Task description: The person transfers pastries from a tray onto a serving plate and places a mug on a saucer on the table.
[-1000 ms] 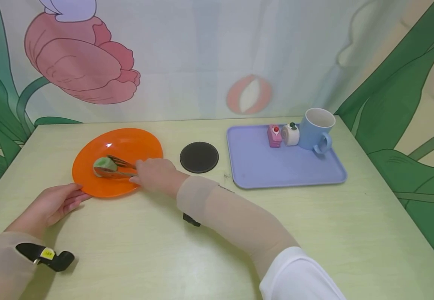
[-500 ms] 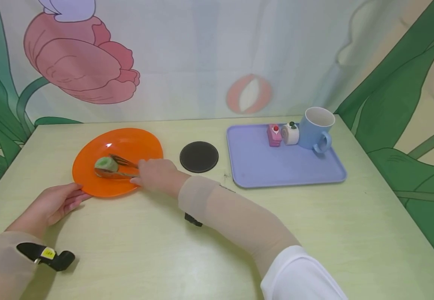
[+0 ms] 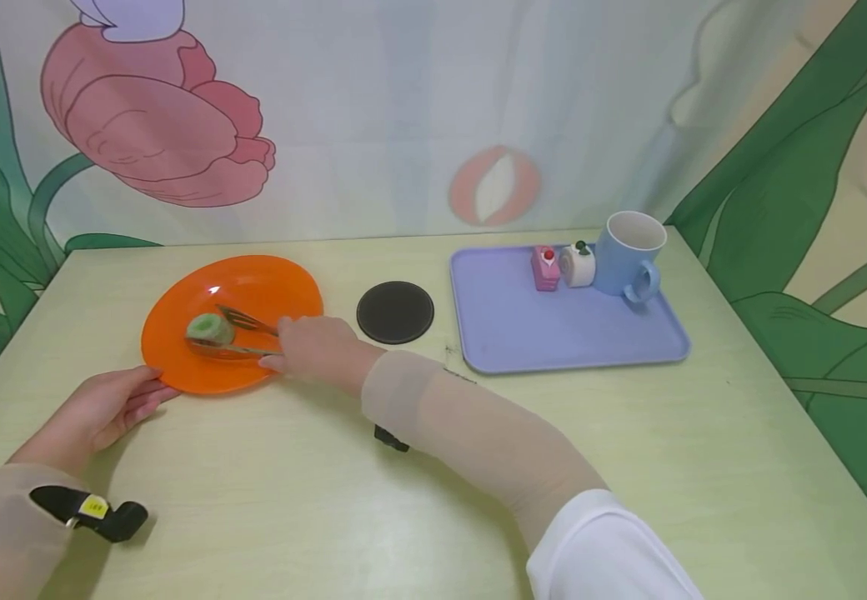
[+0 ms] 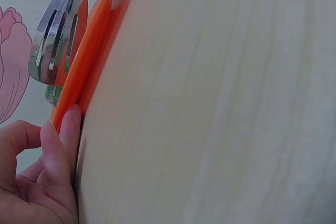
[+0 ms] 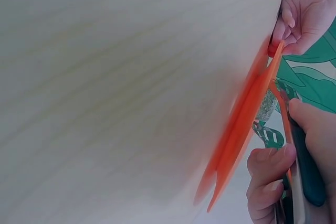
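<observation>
My left hand (image 3: 114, 404) pinches the near-left rim of the orange plate (image 3: 268, 287), thumb on top and fingers below. In the left wrist view that rim sits between thumb and fingertips. My right hand (image 3: 321, 350) grips a pair of tongs (image 3: 253, 323) with slotted metal ends and dark handle grips, seen in the right wrist view. On the plate sits a small green cake roll (image 3: 208, 327), its pale round end facing up. The tongs' two ends stand apart, one behind the roll and one along its near side, partly covering it.
Right of the plate lies a round black coaster (image 3: 395, 312). Further right, a lavender tray (image 3: 553, 333) bears a pink cake slice (image 3: 545, 268), a white cake roll (image 3: 578, 265) and a blue mug (image 3: 628, 258). A printed curtain (image 3: 358, 117) hangs behind the table.
The tongs' ends have spread slightly, and the green cake roll's round end shows more plainly. My right hand has shifted slightly right; the left hand keeps its place on the rim.
</observation>
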`<state>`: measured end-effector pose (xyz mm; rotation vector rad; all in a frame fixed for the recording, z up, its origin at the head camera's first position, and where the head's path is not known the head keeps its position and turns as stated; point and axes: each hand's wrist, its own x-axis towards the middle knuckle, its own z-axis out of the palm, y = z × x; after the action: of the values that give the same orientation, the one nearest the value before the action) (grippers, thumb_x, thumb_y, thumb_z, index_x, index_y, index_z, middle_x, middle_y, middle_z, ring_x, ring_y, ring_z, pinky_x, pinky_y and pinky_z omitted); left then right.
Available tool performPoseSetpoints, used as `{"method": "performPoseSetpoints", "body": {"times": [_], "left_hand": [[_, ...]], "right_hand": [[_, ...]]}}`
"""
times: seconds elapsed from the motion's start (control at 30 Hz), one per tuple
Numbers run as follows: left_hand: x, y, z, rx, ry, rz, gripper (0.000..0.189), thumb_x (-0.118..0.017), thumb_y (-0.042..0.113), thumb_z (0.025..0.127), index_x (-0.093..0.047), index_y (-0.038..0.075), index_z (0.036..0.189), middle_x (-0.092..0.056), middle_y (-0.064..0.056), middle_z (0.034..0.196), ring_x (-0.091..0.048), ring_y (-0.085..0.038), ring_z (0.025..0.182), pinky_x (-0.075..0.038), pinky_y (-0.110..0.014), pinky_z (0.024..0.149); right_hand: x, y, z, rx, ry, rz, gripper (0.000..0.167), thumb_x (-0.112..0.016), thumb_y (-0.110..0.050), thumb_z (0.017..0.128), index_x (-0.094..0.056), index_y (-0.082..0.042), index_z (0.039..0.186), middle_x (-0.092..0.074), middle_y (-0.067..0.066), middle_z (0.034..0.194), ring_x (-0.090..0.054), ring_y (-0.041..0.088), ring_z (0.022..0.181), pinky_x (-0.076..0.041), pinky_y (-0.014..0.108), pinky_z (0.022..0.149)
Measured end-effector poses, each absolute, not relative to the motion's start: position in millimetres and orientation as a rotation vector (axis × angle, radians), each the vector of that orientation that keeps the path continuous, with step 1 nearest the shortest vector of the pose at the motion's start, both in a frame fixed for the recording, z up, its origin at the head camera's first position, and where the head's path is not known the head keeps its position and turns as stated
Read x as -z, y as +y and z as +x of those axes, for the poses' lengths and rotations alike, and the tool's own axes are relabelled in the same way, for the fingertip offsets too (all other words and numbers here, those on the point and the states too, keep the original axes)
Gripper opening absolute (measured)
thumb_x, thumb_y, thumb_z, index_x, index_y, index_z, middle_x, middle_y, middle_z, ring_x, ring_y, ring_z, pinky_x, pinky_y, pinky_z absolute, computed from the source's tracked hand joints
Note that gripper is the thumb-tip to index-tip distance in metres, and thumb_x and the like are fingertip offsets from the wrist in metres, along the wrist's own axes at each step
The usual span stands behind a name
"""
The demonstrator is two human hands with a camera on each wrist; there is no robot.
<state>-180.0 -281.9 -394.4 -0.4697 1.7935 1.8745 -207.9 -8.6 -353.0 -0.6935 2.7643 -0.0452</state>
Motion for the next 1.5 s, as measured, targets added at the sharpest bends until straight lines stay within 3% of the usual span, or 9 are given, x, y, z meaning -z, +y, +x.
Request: {"method": "performPoseSetpoints", "body": {"times": [0.13,0.37,0.6,0.73,0.83,0.9,1.37,1.5], "left_hand": [[393,-282,-179,-1.867,1.799,-0.471,0.082,-0.056,0.039,0.091,-0.011,0.001,0.148,-0.071,0.006,0.083,-0.068,-0.007,0.08,-0.051,-0.015,0.069],[391,-283,-176,-1.854,1.814,-0.494,0.071,-0.055,0.039,0.092,-0.024,0.005,0.146,-0.07,0.006,0.083,-0.068,-0.007,0.08,-0.051,-0.015,0.069],[392,-282,-176,-1.858,1.819,-0.475,0.081,-0.054,0.04,0.092,-0.011,0.001,0.148,-0.07,0.007,0.083,-0.067,-0.006,0.08,-0.051,-0.015,0.069],[393,-282,-177,-1.85,1.824,-0.484,0.073,-0.053,0.039,0.093,-0.02,0.004,0.147,-0.07,0.007,0.083,-0.067,-0.006,0.08,-0.051,-0.014,0.069],[393,-282,-177,-1.837,1.833,-0.487,0.074,-0.053,0.039,0.093,-0.019,0.003,0.147,-0.07,0.007,0.083,-0.067,-0.005,0.08,-0.051,-0.014,0.069],[393,-281,-177,-1.839,1.834,-0.479,0.08,-0.053,0.039,0.093,-0.01,0.001,0.148,-0.07,0.007,0.083,-0.067,-0.006,0.08,-0.051,-0.015,0.069],[392,-279,-179,-1.85,1.83,-0.486,0.076,-0.052,0.036,0.095,-0.012,0.0,0.148,-0.07,0.006,0.082,-0.068,-0.006,0.079,-0.051,-0.015,0.069],[393,-280,-180,-1.864,1.816,-0.501,0.063,-0.054,0.036,0.094,-0.029,0.003,0.142,-0.071,0.005,0.081,-0.068,-0.007,0.079,-0.051,-0.016,0.069]], "right_hand": [[353,-7,-207,0.065,2.772,-0.703,0.053,-0.042,-0.062,0.089,-0.049,-0.016,0.114,-0.054,-0.004,0.082,-0.056,0.011,0.07,-0.046,0.026,0.057],[352,-3,-206,0.105,2.757,-0.738,0.051,-0.043,-0.06,0.091,-0.049,-0.014,0.113,-0.054,-0.004,0.083,-0.056,0.013,0.071,-0.047,0.026,0.059],[352,4,-204,0.108,2.749,-0.759,0.057,-0.04,-0.06,0.091,-0.048,-0.012,0.122,-0.056,-0.003,0.085,-0.056,0.013,0.069,-0.046,0.024,0.056],[352,6,-203,0.093,2.743,-0.753,0.058,-0.04,-0.06,0.091,-0.047,-0.012,0.123,-0.056,-0.003,0.085,-0.057,0.013,0.069,-0.046,0.025,0.055],[352,7,-202,0.081,2.738,-0.743,0.057,-0.041,-0.06,0.091,-0.047,-0.013,0.121,-0.056,-0.003,0.083,-0.057,0.014,0.07,-0.046,0.025,0.056],[351,8,-201,0.073,2.744,-0.747,0.056,-0.041,-0.061,0.091,-0.047,-0.013,0.119,-0.056,-0.003,0.081,-0.057,0.014,0.069,-0.046,0.025,0.054],[348,22,-195,0.096,2.78,-0.76,0.05,-0.041,-0.06,0.091,-0.049,-0.013,0.108,-0.055,-0.002,0.073,-0.055,0.013,0.061,-0.044,0.025,0.045],[347,26,-194,0.091,2.789,-0.772,0.051,-0.041,-0.06,0.091,-0.05,-0.012,0.109,-0.056,-0.002,0.072,-0.056,0.013,0.06,-0.044,0.026,0.044]]}}
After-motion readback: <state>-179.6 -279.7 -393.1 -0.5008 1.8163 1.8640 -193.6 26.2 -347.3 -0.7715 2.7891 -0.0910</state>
